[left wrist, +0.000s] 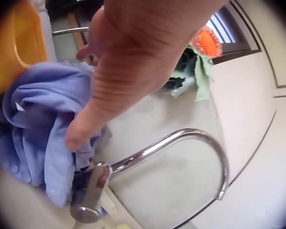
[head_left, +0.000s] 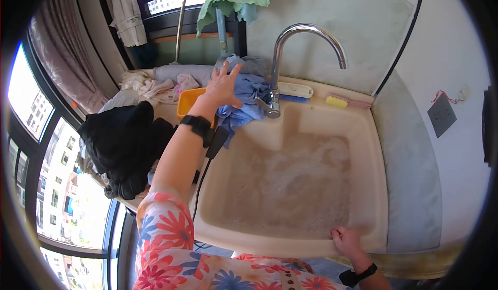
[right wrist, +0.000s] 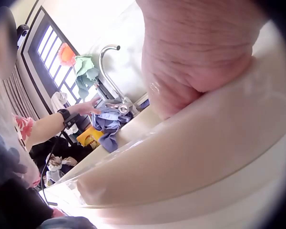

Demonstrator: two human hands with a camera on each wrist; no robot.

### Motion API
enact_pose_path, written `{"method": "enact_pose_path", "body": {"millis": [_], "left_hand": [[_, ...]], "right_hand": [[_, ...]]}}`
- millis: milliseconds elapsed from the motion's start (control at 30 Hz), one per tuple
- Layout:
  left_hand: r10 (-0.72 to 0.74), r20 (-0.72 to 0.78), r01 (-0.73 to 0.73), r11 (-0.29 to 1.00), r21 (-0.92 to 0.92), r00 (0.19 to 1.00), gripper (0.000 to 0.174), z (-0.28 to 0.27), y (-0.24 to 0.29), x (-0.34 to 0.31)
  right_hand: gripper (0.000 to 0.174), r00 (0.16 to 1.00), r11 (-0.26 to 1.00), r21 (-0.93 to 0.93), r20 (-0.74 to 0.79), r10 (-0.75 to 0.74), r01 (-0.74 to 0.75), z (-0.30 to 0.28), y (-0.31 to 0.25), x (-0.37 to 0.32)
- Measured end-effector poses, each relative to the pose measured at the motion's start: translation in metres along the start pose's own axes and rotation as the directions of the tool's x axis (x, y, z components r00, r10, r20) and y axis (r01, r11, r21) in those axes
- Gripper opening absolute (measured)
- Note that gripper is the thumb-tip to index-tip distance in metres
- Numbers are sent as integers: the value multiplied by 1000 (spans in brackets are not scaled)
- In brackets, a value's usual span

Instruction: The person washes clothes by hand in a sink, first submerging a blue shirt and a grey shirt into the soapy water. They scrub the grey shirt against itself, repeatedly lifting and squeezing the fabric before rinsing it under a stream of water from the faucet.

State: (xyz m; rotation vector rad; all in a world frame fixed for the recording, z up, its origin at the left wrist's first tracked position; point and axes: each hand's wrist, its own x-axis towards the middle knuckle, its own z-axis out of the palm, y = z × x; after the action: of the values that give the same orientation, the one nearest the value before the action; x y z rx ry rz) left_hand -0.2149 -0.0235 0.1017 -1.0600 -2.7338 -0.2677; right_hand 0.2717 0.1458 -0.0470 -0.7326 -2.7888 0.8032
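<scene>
The left hand (head_left: pixel 223 88) reaches out with spread fingers over a bunched blue garment (head_left: pixel 252 93), left of the chrome faucet (head_left: pixel 277 61). In the left wrist view the thumb of the left hand (left wrist: pixel 128 67) lies over the blue cloth (left wrist: pixel 52 109); whether it touches the cloth cannot be told. At the front right rim of the cream sink (head_left: pixel 381 196), the right hand (head_left: pixel 346 240) rests with curled fingers. The right wrist view has the right hand (right wrist: pixel 190 62) against the rim, its fingertips partly hidden. Cloudy, sudsy water (head_left: pixel 295 181) stands in the basin.
A yellow container (head_left: pixel 188 103) stands left of the blue garment. Black clothing (head_left: pixel 122 139) is heaped at the left, with pale cloths (head_left: pixel 161 88) behind it. A white brush (head_left: pixel 295 89) and a yellow-and-pink brush (head_left: pixel 337 101) lie on the back ledge. A black cable (head_left: pixel 201 189) hangs beside the sink.
</scene>
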Motion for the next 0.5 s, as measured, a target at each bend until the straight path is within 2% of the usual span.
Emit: {"method": "enact_pose_path", "body": {"millis": [133, 200, 233, 300, 333, 400, 433, 500], "left_hand": [[-26, 94, 32, 998, -60, 995, 114, 33, -2, 33], [-200, 104, 213, 968, -134, 974, 102, 53, -6, 44], [-199, 109, 213, 967, -139, 974, 102, 61, -8, 48], [-335, 122, 354, 913, -202, 934, 84, 69, -11, 53], [-332, 126, 352, 914, -204, 935, 84, 68, -11, 53], [-361, -94, 311, 886, -343, 928, 63, 59, -15, 52], [-360, -89, 312, 888, -339, 929, 63, 50, -17, 51], [-492, -177, 302, 741, -600, 853, 60, 35, -22, 52]], "right_hand": [[13, 998, 995, 74, -7, 67, -67, -4, -10, 0], [13, 995, 992, 86, -2, 98, -97, -5, -10, -1], [13, 997, 994, 77, -9, 74, -73, -3, -8, 0], [13, 998, 996, 65, -16, 54, -53, -4, -7, 0], [13, 998, 996, 55, -5, 67, -67, -5, -8, 0], [14, 996, 995, 50, 11, 84, -85, -5, -8, -2], [14, 995, 992, 68, 13, 103, -104, -2, -6, -2], [14, 992, 988, 87, 22, 124, -125, 0, -3, -2]]}}
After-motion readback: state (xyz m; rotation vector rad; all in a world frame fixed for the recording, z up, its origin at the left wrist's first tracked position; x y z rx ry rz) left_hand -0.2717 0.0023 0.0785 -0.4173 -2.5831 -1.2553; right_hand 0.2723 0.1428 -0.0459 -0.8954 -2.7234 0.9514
